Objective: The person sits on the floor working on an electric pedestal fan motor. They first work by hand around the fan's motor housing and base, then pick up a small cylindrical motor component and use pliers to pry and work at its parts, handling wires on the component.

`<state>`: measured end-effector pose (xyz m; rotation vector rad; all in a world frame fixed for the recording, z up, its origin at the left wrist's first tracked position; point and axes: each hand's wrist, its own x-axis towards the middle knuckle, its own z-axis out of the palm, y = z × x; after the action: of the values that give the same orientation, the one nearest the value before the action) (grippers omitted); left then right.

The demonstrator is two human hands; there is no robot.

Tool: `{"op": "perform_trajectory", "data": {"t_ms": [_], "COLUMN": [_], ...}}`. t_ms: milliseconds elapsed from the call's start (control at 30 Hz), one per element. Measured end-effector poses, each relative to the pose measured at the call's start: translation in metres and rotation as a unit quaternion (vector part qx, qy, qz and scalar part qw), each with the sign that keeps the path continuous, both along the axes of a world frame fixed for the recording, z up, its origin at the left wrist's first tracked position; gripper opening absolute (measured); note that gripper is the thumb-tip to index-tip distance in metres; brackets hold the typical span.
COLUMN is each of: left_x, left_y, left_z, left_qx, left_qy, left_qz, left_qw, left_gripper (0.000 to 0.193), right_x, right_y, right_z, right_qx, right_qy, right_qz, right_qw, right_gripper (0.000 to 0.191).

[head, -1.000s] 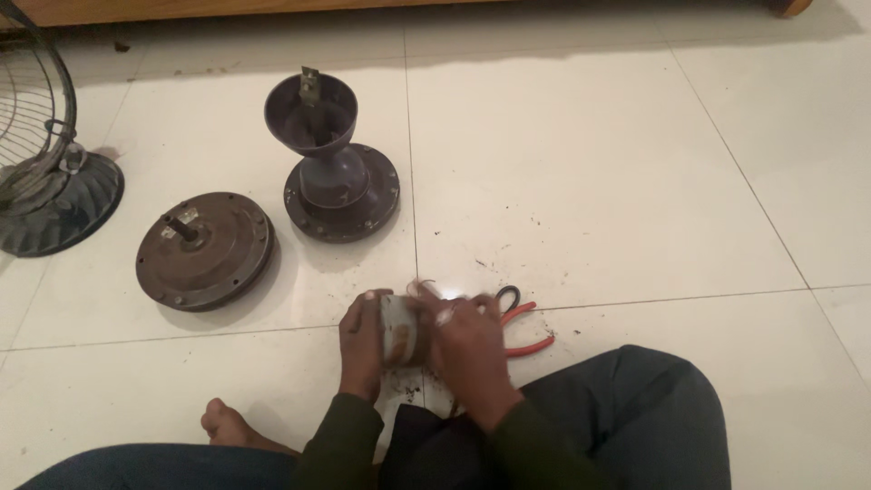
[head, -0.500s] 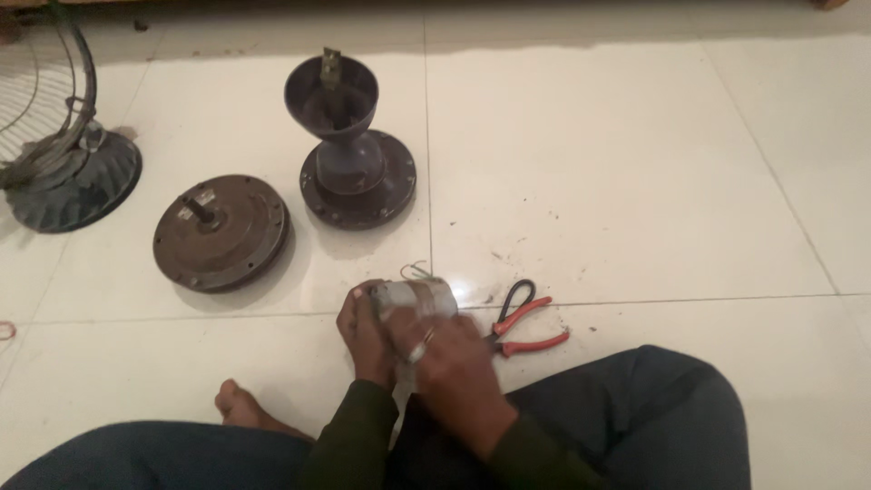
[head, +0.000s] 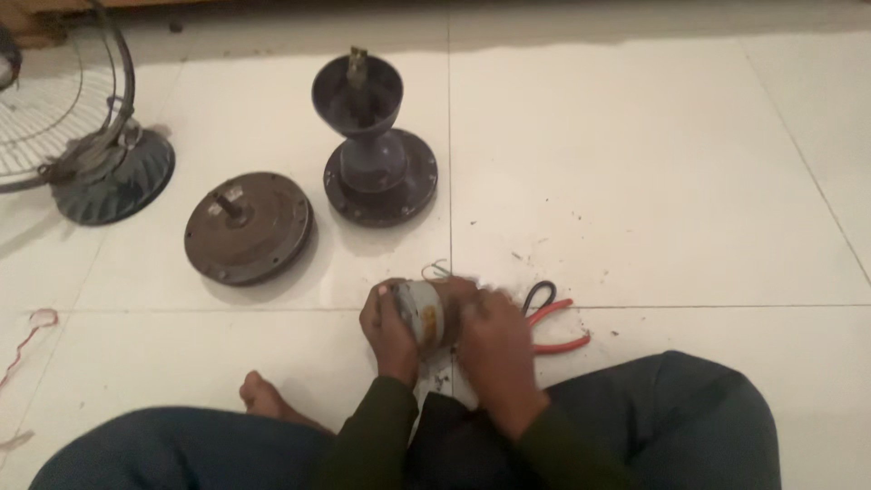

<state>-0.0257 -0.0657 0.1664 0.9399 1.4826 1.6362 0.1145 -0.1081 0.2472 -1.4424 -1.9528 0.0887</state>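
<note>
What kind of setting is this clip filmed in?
Probably a home floor or small repair spot used for fan repair: a person sits on white floor tiles among fan motor housings, a wire fan guard and red-handled pliers.

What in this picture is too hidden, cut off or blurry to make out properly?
- Grey round part, head view: mostly covered by the left hand and right hand; its far side is hidden.
- Right hand's fingers: motion-blurred.
- Red-handled pliers: jaws hidden behind the right hand.
- Fan guard: cut off by the left edge.
- Thin wires: too small to trace.
</note>
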Motion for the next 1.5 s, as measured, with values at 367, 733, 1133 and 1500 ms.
{"op": "perform_trajectory", "data": {"t_ms": [367,733,1133,1500], "left_x": [0.007,0.011,0.016,0.028], "left_y": [-0.005,-0.004,-0.014,-0.032], "left_z": [0.023,0.044,0.063,0.189], "left_qx": [-0.026,-0.011,0.055,0.087], "left_qy": [0.007,-0.020,0.056,0.076], "left_qz": [0.011,-0.001,-0.009,-0.024], "left_qw": [1.000,1.000,0.997,0.993], "left_gripper": [0.033,0.037,0.025,0.021], "right_x": [0.002,0.001,0.003,0.008], "right_y": [0.003,-0.005,-0.003,-0.019], "right_z": [0.023,0.060,0.067,0.188], "right_qx": [0.026,0.042,-0.008,-0.026], "right_qy": [0.053,0.096,0.011,0.046], "right_qz": [0.032,0.088,-0.012,-0.006], "right_qw": [0.998,0.991,1.000,0.999], "right_gripper": [0.022,0.036,0.013,0.030]}}
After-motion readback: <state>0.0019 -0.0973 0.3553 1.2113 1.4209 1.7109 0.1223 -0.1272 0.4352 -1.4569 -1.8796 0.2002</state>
